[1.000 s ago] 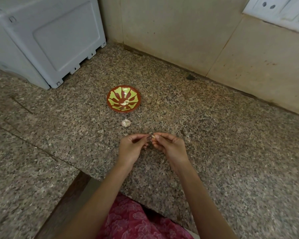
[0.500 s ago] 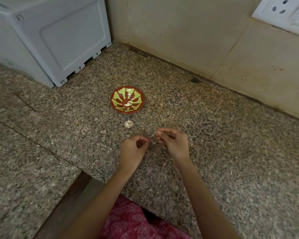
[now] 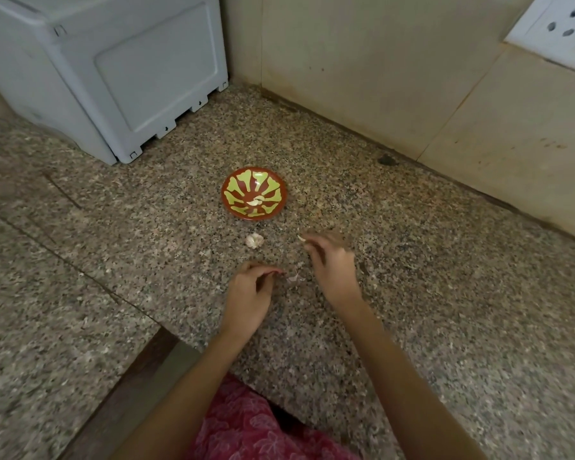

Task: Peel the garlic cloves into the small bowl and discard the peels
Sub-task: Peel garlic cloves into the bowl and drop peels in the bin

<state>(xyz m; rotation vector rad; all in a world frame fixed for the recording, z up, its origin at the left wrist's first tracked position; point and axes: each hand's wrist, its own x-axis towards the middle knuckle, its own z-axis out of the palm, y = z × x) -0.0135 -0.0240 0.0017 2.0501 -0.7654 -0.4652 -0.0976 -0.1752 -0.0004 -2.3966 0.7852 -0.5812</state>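
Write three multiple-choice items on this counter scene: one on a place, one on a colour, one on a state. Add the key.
1. Where does the garlic head lie relative to the bowl?
A) inside it
B) on the counter, just on its near side
C) behind it, against the wall

2. What colours is the bowl?
A) red-brown with yellow-green shapes
B) plain white
C) blue with black stripes

3. What state is the bowl in?
A) upside down
B) upright and empty
C) upright, with peeled cloves inside

Key:
1 B, the head sits on the granite, clear of the rim on the near side.
2 A, yellow-green patches fan out over a red-brown ground.
3 C, its open side faces up and pale cloves lie at the bottom.
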